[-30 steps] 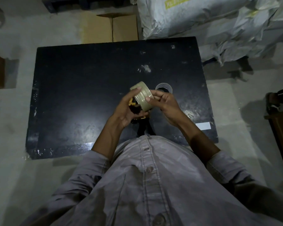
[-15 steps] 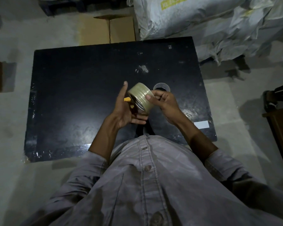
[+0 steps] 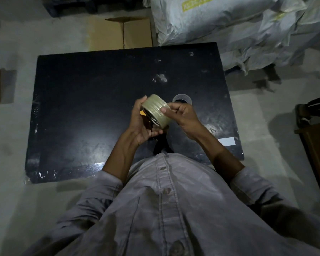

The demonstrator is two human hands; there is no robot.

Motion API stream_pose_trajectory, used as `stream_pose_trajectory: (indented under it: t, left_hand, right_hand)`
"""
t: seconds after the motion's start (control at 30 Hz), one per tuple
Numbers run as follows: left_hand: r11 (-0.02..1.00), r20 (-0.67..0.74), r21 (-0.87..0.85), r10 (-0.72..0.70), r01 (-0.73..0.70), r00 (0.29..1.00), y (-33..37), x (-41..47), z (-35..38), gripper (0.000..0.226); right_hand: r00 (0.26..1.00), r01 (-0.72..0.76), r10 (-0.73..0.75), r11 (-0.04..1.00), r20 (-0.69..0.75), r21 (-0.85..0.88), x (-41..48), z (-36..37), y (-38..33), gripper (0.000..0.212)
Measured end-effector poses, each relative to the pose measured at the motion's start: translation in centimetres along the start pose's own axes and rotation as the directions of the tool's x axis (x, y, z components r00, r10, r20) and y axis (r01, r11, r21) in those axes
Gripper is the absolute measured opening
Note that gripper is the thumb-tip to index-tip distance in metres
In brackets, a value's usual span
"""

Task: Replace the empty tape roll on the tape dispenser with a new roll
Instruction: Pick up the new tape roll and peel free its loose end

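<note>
A full roll of clear tape sits on a dark tape dispenser with orange parts, held above the black table. My left hand grips the dispenser and roll from the left, fingers curled under it. My right hand pinches the roll's outer edge, thumb pressed on the tape face. The dispenser's dark handle hangs down toward my shirt. An empty tape core lies on the table just behind my right hand, partly hidden.
A white label lies at the table's near right corner. A cardboard box and grey sacks stand beyond the table. A wooden piece of furniture is at the right.
My left index finger, pointing straight up half a second ago, has curled back round the roll. The roll has turned slightly in my hands.
</note>
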State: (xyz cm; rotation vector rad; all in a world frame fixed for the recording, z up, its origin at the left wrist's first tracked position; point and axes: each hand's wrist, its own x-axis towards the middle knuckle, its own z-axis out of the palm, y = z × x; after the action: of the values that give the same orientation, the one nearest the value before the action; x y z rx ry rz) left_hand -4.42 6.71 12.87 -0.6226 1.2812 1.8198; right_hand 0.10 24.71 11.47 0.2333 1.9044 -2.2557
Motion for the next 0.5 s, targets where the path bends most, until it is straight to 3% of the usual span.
stream_pose_trajectory:
  t: [0.2,0.3,0.37,0.4,0.47,0.5]
  left_hand:
    - [0.989,0.136,-0.119,-0.073,0.089,0.988,0.3,-0.5,0.0,0.088]
    - [0.997,0.133,0.008,-0.080,0.080,0.988,0.3,0.2,-0.6,0.103]
    - [0.975,0.066,0.221,-0.005,-0.010,0.998,0.6,0.4,-1.1,0.102]
    - [0.944,0.051,0.315,0.084,-0.096,0.995,0.7,0.3,-1.4,0.087]
    - [0.852,0.120,0.425,0.283,-0.307,0.951,0.9,0.0,-1.5,0.055]
    - [0.800,0.180,0.442,0.365,-0.406,0.914,0.8,-0.2,-1.4,0.050]
  right_hand:
    - [0.999,0.000,-0.001,1.000,0.037,0.014,-0.1,0.3,-0.1,0.016]
    - [1.000,0.021,-0.021,1.000,0.015,0.016,-0.2,0.1,0.2,0.016]
    - [0.999,0.046,-0.046,0.999,-0.009,0.011,-0.3,-0.2,0.6,0.015]
    - [0.998,0.055,-0.055,0.998,-0.025,0.006,-0.4,-0.3,0.7,0.017]
    - [0.996,0.065,-0.065,0.998,-0.056,-0.001,-0.5,-0.5,0.7,0.023]
    - [0.996,0.066,-0.066,0.998,-0.067,0.002,-0.5,-0.5,0.7,0.025]
